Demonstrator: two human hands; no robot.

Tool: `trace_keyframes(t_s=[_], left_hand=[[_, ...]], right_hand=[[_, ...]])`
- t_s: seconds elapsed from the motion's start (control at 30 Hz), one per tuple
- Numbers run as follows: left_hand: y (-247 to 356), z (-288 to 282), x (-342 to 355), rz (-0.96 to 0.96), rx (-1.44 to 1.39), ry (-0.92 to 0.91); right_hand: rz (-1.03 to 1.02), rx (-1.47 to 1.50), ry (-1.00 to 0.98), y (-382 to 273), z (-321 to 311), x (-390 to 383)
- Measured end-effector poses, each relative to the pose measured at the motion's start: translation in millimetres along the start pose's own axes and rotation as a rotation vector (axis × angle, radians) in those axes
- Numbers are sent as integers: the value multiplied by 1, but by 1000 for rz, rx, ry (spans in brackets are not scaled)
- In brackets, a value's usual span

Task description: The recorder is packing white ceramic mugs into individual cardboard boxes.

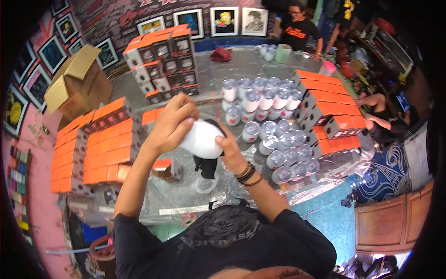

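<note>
Above the near middle of the table I hold a smooth white cup (203, 139), tilted on its side. My left hand (174, 122) grips it from the left, fingers curled over its top. On the other side, my right hand (231, 151) closes round its edge, the thumb pressed on the white surface. A black cloth (205, 167) hangs below the cup, and something black also shows at the cup's far right edge. Under the cloth stands a clear plastic container (206, 184). Just left of it is a small orange-topped box (166, 169).
Stacked orange-and-black boxes stand at the left (109, 149), far left-centre (162, 60) and right (330, 107). Rows of white cups with clear tops (267, 100) fill the right-centre. A large open carton (81, 83) sits far left. A person (299, 28) stands beyond the table.
</note>
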State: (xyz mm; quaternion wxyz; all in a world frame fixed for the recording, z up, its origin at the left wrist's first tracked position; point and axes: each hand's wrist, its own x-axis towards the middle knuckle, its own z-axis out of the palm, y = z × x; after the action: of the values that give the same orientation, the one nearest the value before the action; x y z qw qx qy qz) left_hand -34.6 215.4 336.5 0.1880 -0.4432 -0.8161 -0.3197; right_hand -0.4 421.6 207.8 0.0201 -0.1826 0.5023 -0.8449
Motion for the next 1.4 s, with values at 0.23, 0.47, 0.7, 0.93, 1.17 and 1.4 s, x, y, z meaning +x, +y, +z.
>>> trace_keyframes(t_s=[0.23,0.47,0.7,0.93,1.17,1.4], left_hand=[[12,-2,5,-101,64,-92],[9,2,5,-75,22,-77],[7,1,1,-26,40,-38],[1,2,-4,-28,15,-44],[-2,3,-5,-28,92,-51],[-1,5,-5,34,-49,-57]], right_hand=[[32,4,-32,-8,-7,-6],[27,29,-51,-9,-5,-9],[40,27,-38,-3,-3,-10],[83,69,-21,4,-1,-12],[83,89,-14,5,1,-16],[77,59,-11,2,3,-19]])
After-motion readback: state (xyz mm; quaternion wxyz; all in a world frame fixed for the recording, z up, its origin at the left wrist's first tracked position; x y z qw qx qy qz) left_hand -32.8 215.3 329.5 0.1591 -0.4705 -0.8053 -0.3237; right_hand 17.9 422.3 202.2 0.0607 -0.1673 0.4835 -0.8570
